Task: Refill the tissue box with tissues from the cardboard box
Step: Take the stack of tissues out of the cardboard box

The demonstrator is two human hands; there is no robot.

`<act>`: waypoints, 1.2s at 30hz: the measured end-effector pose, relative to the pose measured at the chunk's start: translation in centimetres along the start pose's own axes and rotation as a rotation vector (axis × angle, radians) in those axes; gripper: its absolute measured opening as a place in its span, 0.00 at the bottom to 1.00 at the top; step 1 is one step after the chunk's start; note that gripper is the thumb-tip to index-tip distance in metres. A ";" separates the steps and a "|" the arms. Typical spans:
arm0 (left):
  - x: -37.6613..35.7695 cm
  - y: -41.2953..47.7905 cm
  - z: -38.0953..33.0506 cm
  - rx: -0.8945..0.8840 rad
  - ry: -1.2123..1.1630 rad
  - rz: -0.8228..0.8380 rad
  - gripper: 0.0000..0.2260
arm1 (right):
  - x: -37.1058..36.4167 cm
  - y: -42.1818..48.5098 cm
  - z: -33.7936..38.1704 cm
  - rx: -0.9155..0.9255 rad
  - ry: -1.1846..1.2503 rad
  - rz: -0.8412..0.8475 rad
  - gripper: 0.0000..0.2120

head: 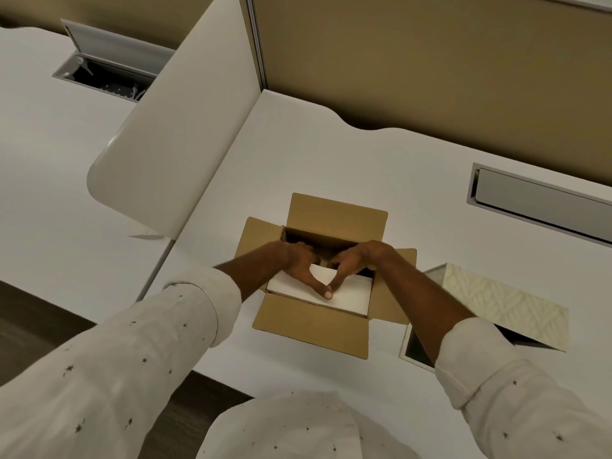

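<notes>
Open cardboard box (pixel 311 329) holds white tissues (pixel 347 298); patterned tissue box (pixel 506 306) lies beside.

cardboard box (pixel 311 326): brown | tissues (pixel 351 294): white | tissue box (pixel 506 306): cream, leaf-patterned

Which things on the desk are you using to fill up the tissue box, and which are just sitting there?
For the job:
- cardboard box, flaps open
- white tissue stack inside it
- both hands, left and right, on the stack
- tissue box, lying open at the right

Just there:
- desk divider panel
- cable hatch set in the desk
</notes>
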State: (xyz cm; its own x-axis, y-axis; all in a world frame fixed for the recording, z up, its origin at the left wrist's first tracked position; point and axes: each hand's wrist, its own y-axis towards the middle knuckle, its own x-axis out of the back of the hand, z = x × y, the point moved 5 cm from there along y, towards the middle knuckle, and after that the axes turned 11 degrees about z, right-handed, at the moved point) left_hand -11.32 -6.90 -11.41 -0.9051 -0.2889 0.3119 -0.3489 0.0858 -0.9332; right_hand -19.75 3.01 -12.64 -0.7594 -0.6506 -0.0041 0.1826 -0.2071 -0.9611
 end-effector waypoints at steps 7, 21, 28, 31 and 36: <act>0.2 -0.2 0.1 0.026 0.046 -0.005 0.52 | 0.5 0.2 -0.3 0.072 0.047 -0.091 0.29; -0.1 0.2 -0.2 -0.006 -0.002 -0.002 0.48 | -0.5 0.1 -0.1 0.071 0.104 0.008 0.30; 0.0 0.5 -0.6 -0.072 -0.064 0.004 0.53 | -0.3 0.1 -0.2 0.104 0.135 0.004 0.32; 0.2 0.4 -0.2 -0.082 -0.136 0.001 0.53 | -0.2 -0.1 -0.4 0.126 0.187 -0.011 0.33; 0.0 -0.4 0.4 -0.127 -0.088 -0.031 0.54 | -0.9 0.1 0.2 0.191 0.130 -0.092 0.45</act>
State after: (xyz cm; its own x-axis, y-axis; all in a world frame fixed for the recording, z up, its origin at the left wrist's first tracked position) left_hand -11.10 -7.28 -11.14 -0.8706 -0.3750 0.3183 -0.4094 0.1937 -0.8916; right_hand -18.91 3.37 -12.70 -0.8500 -0.5257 0.0341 0.2139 -0.4035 -0.8896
